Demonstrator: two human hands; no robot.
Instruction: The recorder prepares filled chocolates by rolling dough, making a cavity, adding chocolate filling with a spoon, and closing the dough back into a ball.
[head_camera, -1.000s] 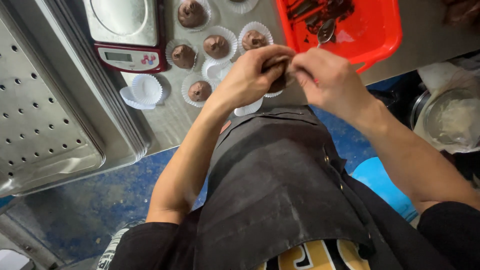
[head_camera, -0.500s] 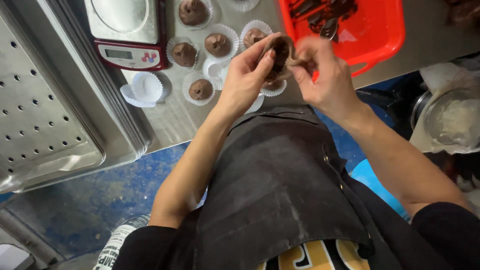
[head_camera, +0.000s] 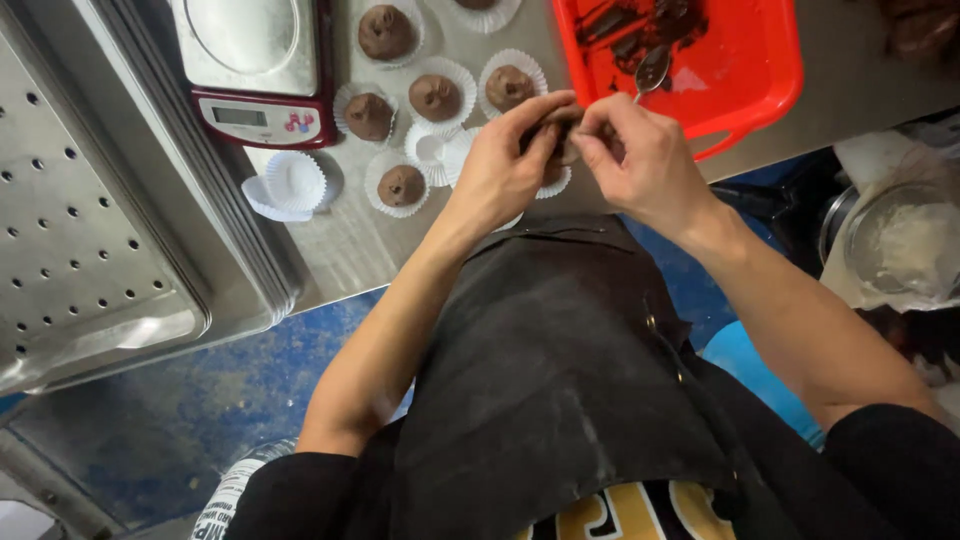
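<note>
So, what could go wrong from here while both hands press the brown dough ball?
1. The left hand and right hand pinch the brown dough ball above an empty paper cup; a slip might crush it.
2. The filled cups stand close together, so a sleeve or wrist could knock one.
3. The spoon in the red tray may smear chocolate on the right hand.

A kitchen scale (head_camera: 258, 62) sits at eleven o'clock beside a perforated metal tray (head_camera: 90, 230) at nine, a red tray (head_camera: 745, 70) with a spoon (head_camera: 650, 70) at one, and stacked empty paper cups (head_camera: 288, 186) below the scale.
</note>
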